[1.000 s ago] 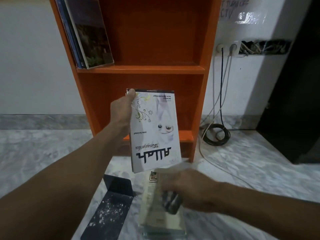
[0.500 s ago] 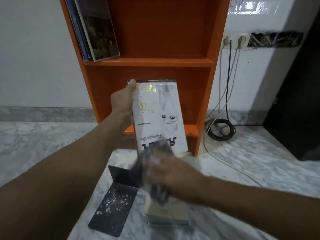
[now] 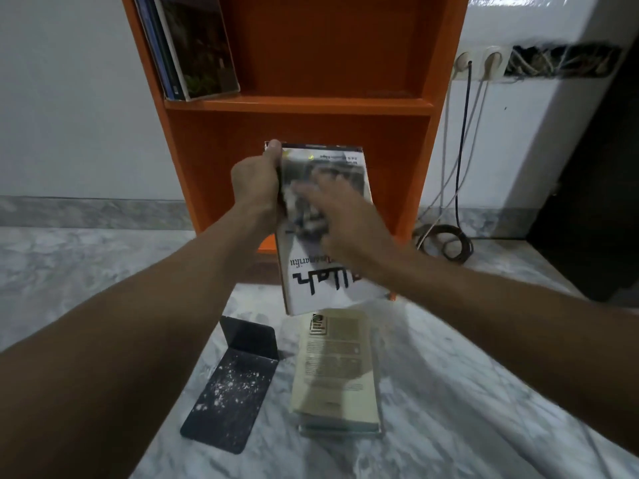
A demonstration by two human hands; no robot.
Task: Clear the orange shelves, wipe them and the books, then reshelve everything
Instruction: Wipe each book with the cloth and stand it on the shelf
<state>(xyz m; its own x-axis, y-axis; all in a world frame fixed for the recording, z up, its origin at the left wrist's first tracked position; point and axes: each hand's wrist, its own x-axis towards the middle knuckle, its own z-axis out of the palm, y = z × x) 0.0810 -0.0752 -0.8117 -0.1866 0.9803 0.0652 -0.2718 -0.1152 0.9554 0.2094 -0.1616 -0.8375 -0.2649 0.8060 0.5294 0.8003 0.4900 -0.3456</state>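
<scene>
One white book [image 3: 332, 299] — left hand [image 3: 256, 188], grip clamped on its edge; right hand [image 3: 349, 219] pressing cloth [image 3: 304, 209], fingers flat.

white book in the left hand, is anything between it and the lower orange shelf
Nothing visible does. The lower shelf behind the white book shows bare orange on both sides, though the book hides its middle. The right hand presses a cloth on the cover.

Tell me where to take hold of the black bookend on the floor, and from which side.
Pinch the bookend by its upright plate, at the top edge, coming down from above. Its base lies flat on the floor, offering no edge; the upright stands free of the books beside it.
</scene>
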